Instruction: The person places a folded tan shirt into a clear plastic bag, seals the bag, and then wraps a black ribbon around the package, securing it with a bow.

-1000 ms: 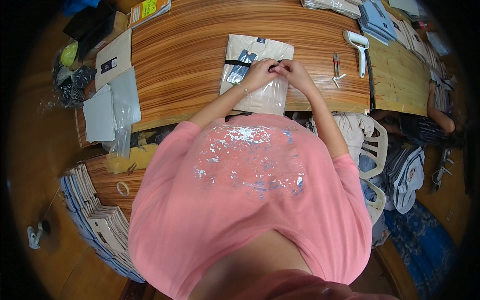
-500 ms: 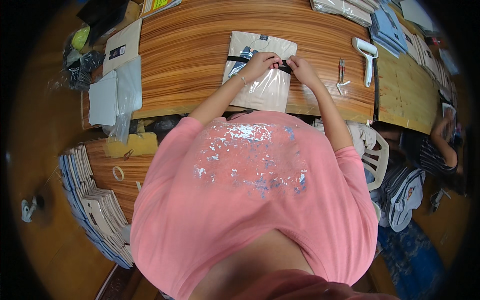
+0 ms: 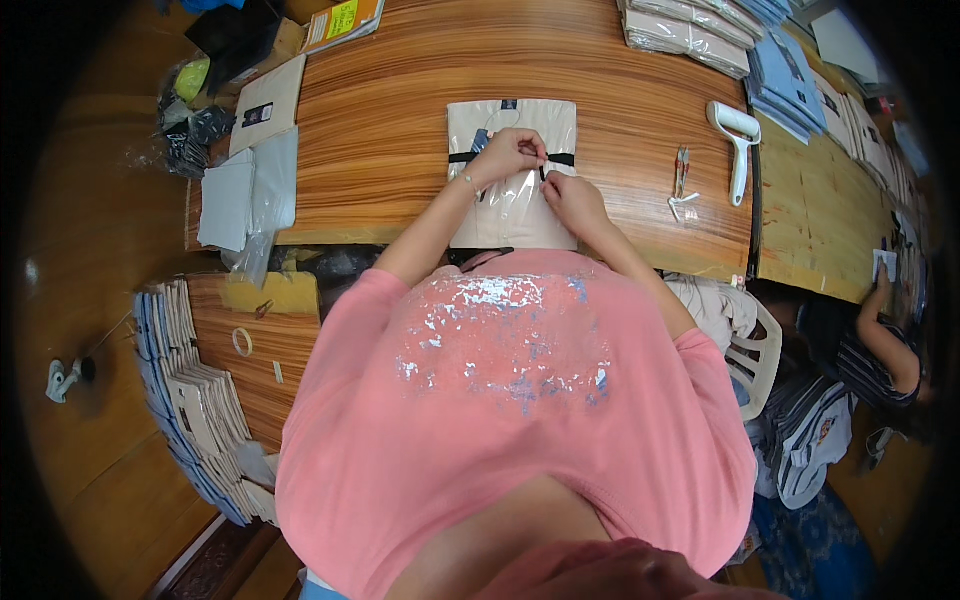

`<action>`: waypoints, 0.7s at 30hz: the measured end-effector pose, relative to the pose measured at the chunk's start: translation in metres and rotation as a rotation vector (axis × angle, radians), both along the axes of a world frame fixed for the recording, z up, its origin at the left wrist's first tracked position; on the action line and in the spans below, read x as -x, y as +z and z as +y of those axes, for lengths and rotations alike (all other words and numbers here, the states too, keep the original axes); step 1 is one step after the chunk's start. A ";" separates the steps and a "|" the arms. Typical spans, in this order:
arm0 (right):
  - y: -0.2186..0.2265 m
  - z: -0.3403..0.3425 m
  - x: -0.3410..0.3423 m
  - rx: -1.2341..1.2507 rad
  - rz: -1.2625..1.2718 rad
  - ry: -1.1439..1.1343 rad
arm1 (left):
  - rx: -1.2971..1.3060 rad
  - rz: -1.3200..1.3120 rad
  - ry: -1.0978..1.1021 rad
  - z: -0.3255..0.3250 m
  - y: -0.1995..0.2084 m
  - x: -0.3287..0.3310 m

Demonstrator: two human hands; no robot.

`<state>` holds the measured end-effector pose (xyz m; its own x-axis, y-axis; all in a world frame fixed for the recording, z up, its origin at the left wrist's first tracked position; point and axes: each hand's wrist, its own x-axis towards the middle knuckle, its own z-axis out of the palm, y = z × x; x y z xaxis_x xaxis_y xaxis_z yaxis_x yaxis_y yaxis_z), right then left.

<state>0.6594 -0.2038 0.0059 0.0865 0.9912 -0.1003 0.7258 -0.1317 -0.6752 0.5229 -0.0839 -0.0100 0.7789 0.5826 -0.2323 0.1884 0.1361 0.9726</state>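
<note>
A cream folded garment in clear wrap [image 3: 515, 225] lies flat on the wood-grain table [image 3: 370, 110] in front of me. Across its middle runs a black band [image 3: 562, 159], with a blue tag [image 3: 481, 138] partly showing beside my left hand. My left hand [image 3: 507, 157] is closed in a pinch on the band near the middle of the garment. Just below and to the right, the fingers of my right hand [image 3: 575, 203] are closed around a short black end that points upward between the hands. Its lower part is hidden by those fingers.
Right of the garment lie a white lint roller [image 3: 738, 125], small red-handled snips [image 3: 682, 172] and white strips [image 3: 684, 207]. Wrapped garment stacks [image 3: 690, 35] stand far right. White sheets [image 3: 226, 205] and clear bags [image 3: 272, 185] overhang the left edge. Another person's arm [image 3: 888, 345] shows at right.
My right hand has moved from the garment's right edge inward and lower, toward my left hand. A short black end now stands between the hands. The whole view has shifted slightly.
</note>
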 end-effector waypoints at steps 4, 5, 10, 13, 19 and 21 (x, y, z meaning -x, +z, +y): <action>0.004 0.017 -0.022 -0.190 0.189 -0.046 | -0.261 0.076 0.057 -0.014 0.012 -0.005; -0.002 0.024 -0.028 -0.291 0.321 -0.045 | -0.338 0.105 0.066 -0.018 0.019 -0.007; -0.025 0.049 -0.042 -0.070 0.536 0.076 | -0.631 0.049 0.037 -0.027 0.030 -0.015; -0.030 0.060 -0.044 0.036 0.488 0.119 | -0.959 0.116 0.028 -0.020 0.029 -0.017; -0.031 0.073 -0.055 0.202 0.773 0.144 | -1.000 0.148 0.254 -0.025 0.014 -0.013; -0.031 0.073 -0.058 0.223 0.802 0.135 | -0.978 0.167 0.275 -0.024 0.008 -0.012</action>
